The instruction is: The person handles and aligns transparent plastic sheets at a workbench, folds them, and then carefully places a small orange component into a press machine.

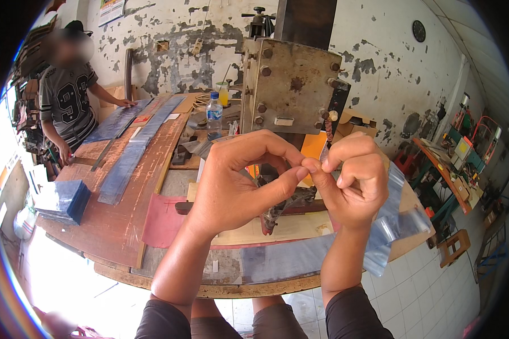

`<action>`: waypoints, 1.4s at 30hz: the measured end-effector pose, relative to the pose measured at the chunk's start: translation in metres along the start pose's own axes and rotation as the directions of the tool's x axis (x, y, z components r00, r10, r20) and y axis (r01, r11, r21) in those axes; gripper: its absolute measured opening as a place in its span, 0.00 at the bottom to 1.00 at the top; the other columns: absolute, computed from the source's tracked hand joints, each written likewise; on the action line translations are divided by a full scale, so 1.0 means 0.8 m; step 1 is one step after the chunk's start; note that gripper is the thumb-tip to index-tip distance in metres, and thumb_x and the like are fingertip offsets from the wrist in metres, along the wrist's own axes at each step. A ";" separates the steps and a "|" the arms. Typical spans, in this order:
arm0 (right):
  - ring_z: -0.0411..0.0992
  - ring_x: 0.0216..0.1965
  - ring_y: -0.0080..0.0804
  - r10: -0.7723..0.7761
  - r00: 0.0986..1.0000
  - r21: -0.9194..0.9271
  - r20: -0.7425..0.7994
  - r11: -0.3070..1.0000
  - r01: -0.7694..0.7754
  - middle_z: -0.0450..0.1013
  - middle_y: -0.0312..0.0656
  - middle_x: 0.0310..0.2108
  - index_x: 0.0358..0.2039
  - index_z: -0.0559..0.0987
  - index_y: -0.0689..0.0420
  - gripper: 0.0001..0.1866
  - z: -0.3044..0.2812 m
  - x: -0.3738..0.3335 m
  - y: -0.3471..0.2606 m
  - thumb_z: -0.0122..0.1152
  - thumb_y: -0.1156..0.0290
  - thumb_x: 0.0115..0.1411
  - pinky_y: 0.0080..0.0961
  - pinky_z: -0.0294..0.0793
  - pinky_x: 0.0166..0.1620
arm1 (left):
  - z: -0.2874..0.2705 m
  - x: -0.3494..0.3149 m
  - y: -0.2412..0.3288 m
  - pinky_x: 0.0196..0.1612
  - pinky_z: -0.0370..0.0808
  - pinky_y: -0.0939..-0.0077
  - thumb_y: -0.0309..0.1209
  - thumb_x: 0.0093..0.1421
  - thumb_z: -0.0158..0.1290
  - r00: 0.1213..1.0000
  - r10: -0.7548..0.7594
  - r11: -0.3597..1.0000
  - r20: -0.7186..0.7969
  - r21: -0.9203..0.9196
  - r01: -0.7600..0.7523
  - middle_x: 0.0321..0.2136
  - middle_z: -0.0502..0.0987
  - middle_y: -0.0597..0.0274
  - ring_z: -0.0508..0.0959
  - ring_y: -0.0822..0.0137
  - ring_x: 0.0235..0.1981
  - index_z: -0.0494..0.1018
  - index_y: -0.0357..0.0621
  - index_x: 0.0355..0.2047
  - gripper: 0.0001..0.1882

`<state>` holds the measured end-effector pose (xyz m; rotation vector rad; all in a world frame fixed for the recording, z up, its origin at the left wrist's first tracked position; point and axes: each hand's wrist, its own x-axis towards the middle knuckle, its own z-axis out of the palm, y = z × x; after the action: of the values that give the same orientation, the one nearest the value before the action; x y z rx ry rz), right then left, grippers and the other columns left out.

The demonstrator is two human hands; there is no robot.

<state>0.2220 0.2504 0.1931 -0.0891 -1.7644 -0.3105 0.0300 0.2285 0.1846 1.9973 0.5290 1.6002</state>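
Note:
My left hand and my right hand are raised over the worktable, fingertips meeting in front of a heavy metal press. Thumb and forefinger are pinched on each hand. Whatever lies between them, if anything, is too small to make out. Below and behind the hands is a dark metal tool or fixture, partly hidden by my left hand. Clear bluish plastic sheeting lies along the near edge of the table and passes behind my right forearm.
At the left, a person works at a brown board-topped table with long plastic strips. A stack of plastic sheets sits on its near-left corner. A water bottle stands beside the press. Another workbench is at the right.

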 end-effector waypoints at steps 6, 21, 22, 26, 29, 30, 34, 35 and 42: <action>0.72 0.26 0.29 0.021 0.997 0.014 -0.075 1.000 -0.020 0.73 0.35 0.26 0.26 0.68 0.51 0.24 0.005 0.003 -0.002 0.79 0.84 0.48 0.24 0.70 0.29 | -0.002 -0.001 0.003 0.45 0.80 0.76 0.21 0.57 0.65 1.000 0.004 1.000 -0.008 0.009 -0.003 0.36 0.82 0.59 0.83 0.71 0.37 0.80 0.33 0.35 0.06; 0.73 0.29 0.39 0.040 0.967 -0.359 0.253 0.932 0.055 0.71 0.37 0.25 0.24 0.71 0.55 0.18 -0.022 0.015 -0.018 0.76 0.80 0.40 0.33 0.68 0.31 | 0.005 0.000 -0.004 0.30 0.80 0.73 0.18 0.49 0.64 0.920 0.387 0.719 0.067 0.602 -0.347 0.28 0.83 0.60 0.84 0.63 0.27 0.80 0.41 0.31 0.09; 0.73 0.29 0.39 0.050 0.964 -0.371 0.261 0.927 0.053 0.71 0.38 0.25 0.24 0.71 0.55 0.18 -0.022 0.015 -0.019 0.75 0.80 0.40 0.34 0.69 0.31 | 0.005 -0.001 -0.004 0.29 0.79 0.73 0.18 0.48 0.64 0.915 0.393 0.692 0.087 0.628 -0.357 0.28 0.83 0.61 0.84 0.63 0.27 0.80 0.41 0.31 0.09; 0.73 0.30 0.40 0.094 0.951 -0.407 0.295 0.913 0.036 0.70 0.39 0.26 0.24 0.71 0.57 0.16 -0.021 0.017 -0.023 0.73 0.80 0.42 0.34 0.69 0.33 | 0.009 -0.002 -0.004 0.27 0.78 0.71 0.18 0.45 0.65 0.897 0.416 0.610 0.149 0.687 -0.396 0.26 0.81 0.63 0.81 0.62 0.24 0.79 0.42 0.29 0.10; 0.71 0.30 0.41 0.144 0.933 -0.416 0.330 0.909 0.007 0.69 0.40 0.26 0.25 0.71 0.58 0.15 -0.022 0.018 -0.025 0.71 0.81 0.43 0.35 0.69 0.33 | 0.011 -0.002 -0.004 0.26 0.76 0.71 0.19 0.44 0.65 0.898 0.404 0.595 0.175 0.695 -0.404 0.25 0.80 0.64 0.80 0.62 0.23 0.78 0.42 0.29 0.11; 0.71 0.30 0.41 0.163 0.926 -0.419 0.342 0.908 -0.005 0.68 0.40 0.26 0.26 0.71 0.58 0.14 -0.023 0.018 -0.025 0.70 0.81 0.44 0.35 0.69 0.34 | 0.011 -0.003 -0.004 0.25 0.76 0.71 0.19 0.43 0.65 0.900 0.396 0.594 0.183 0.697 -0.403 0.25 0.79 0.64 0.80 0.63 0.23 0.78 0.42 0.29 0.12; 0.69 0.30 0.41 0.210 0.899 -0.411 0.385 0.911 -0.037 0.66 0.41 0.25 0.27 0.71 0.58 0.14 -0.023 0.018 -0.025 0.69 0.81 0.44 0.35 0.69 0.36 | 0.011 -0.004 -0.009 0.26 0.75 0.70 0.23 0.41 0.66 0.899 0.370 0.568 0.234 0.709 -0.418 0.25 0.78 0.65 0.79 0.63 0.23 0.77 0.43 0.29 0.13; 0.69 0.30 0.41 0.234 0.886 -0.425 0.401 0.904 -0.046 0.66 0.41 0.25 0.27 0.71 0.57 0.14 -0.024 0.019 -0.027 0.69 0.81 0.44 0.35 0.68 0.36 | 0.012 -0.005 -0.009 0.26 0.75 0.69 0.23 0.41 0.67 0.902 0.354 0.561 0.246 0.716 -0.415 0.25 0.78 0.65 0.79 0.63 0.23 0.76 0.44 0.29 0.13; 0.71 0.31 0.41 0.350 0.780 -0.462 0.519 0.882 -0.088 0.67 0.39 0.25 0.30 0.69 0.56 0.15 -0.023 0.012 -0.026 0.67 0.80 0.46 0.35 0.66 0.36 | 0.022 -0.009 -0.018 0.26 0.74 0.66 0.27 0.42 0.65 0.910 0.248 0.522 0.331 0.746 -0.413 0.22 0.74 0.64 0.78 0.61 0.24 0.72 0.45 0.24 0.11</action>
<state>0.2322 0.2244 0.2025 -0.7816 -2.2515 -0.5205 0.0455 0.2327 0.1676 3.0723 0.9805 1.4720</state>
